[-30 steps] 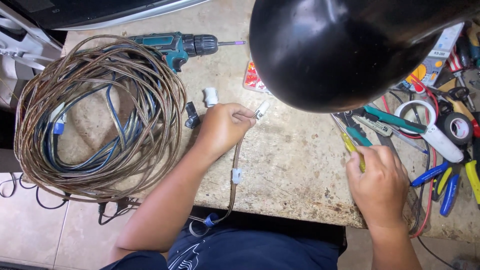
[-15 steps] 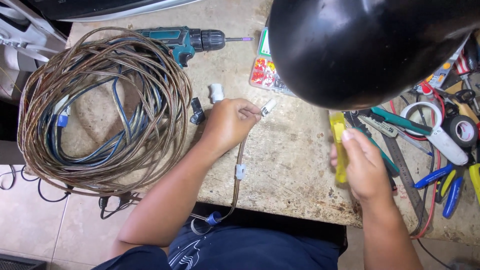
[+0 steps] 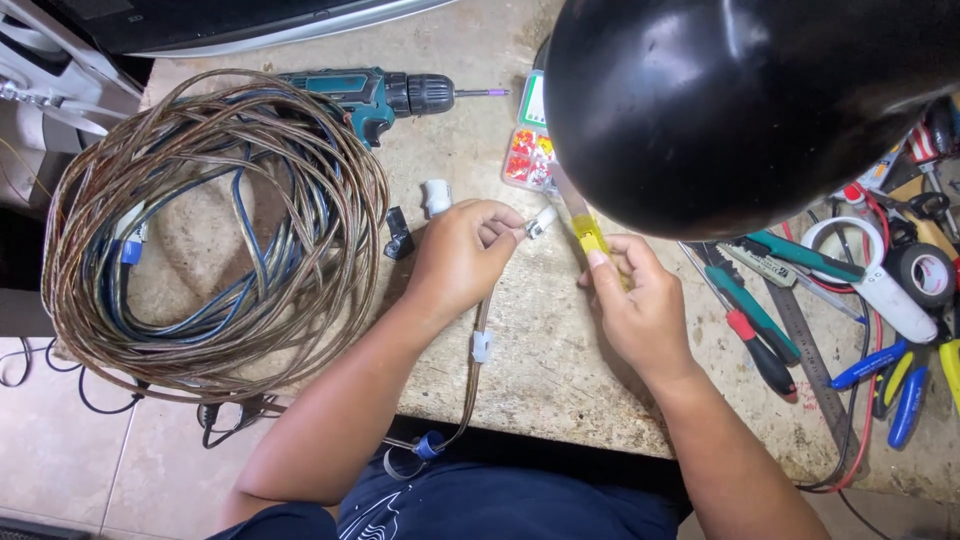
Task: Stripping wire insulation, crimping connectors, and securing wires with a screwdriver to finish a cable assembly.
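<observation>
Worn stone-look workbench [image 3: 520, 400] seen from the head camera, with pale floor tiles below its near edge and a black lamp shade [image 3: 740, 100] blocking the upper right. Left hand [image 3: 460, 255], fingers closed, pinches the free end of a brown twin-lead cable [image 3: 478, 375] near a small whitish fitting [image 3: 541, 220]; the cable runs from this hand down over the bench edge, carrying a white clip partway along. Right hand [image 3: 635, 300], fingers closed, grips a yellow-handled knife [image 3: 588, 232] whose blade points up and away, its tip close to the fitting but apparently not touching it. Large coil of brown and blue wire [image 3: 210, 230] lies at the left, a teal cordless drill [image 3: 375, 95] beyond it, and a small white cap [image 3: 437, 195] and a black part [image 3: 399, 236] sit just beside the left hand. Clear box of red and orange connectors [image 3: 525, 155] rests under the lamp; pliers [image 3: 745, 310] and tape rolls [image 3: 925, 272] crowd the right side. Judged state of work: the cable end is held and presented and the tool is in hand, but cutting or stripping at the end looks not yet begun; whether any insulation is already removed cannot be told.
</observation>
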